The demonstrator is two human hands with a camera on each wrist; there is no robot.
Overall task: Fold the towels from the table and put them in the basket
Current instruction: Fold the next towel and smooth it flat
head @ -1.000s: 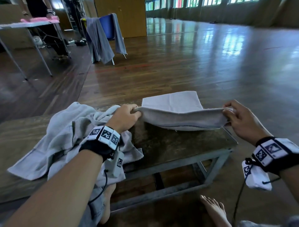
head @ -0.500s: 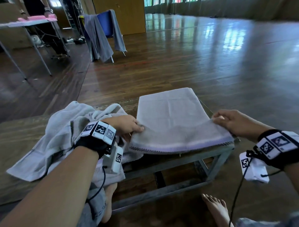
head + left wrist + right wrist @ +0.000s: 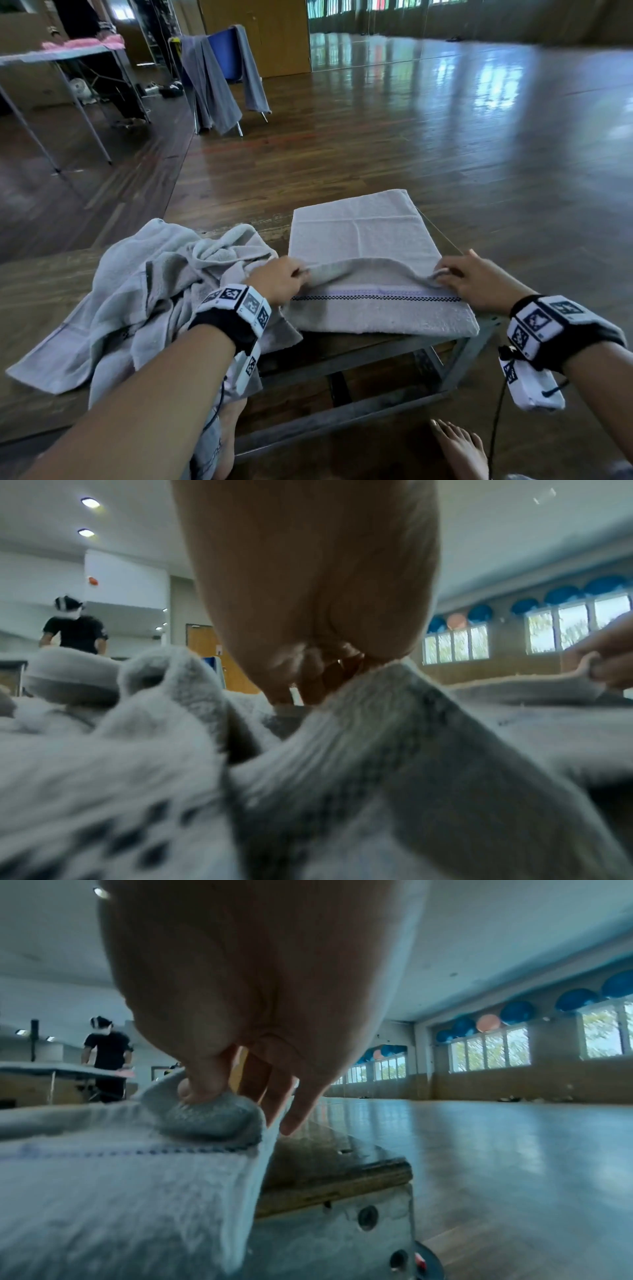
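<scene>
Pinching the towel (image 3: 363, 240) mid-length on both side edges: your left hand (image 3: 279, 279) and right hand (image 3: 479, 282) each have fingers closed on a raised ridge of cloth, presumably to carry the next fold evenly. The towel lies flat on the surface (image 3: 359, 346), right end. Unfolded towels (image 3: 137, 291) heaped left. No basket in view.

Nubby terry-cloth towel (image 3: 363, 236), worn wooden tabletop (image 3: 41, 291), glossy floorboards (image 3: 445, 137)
</scene>
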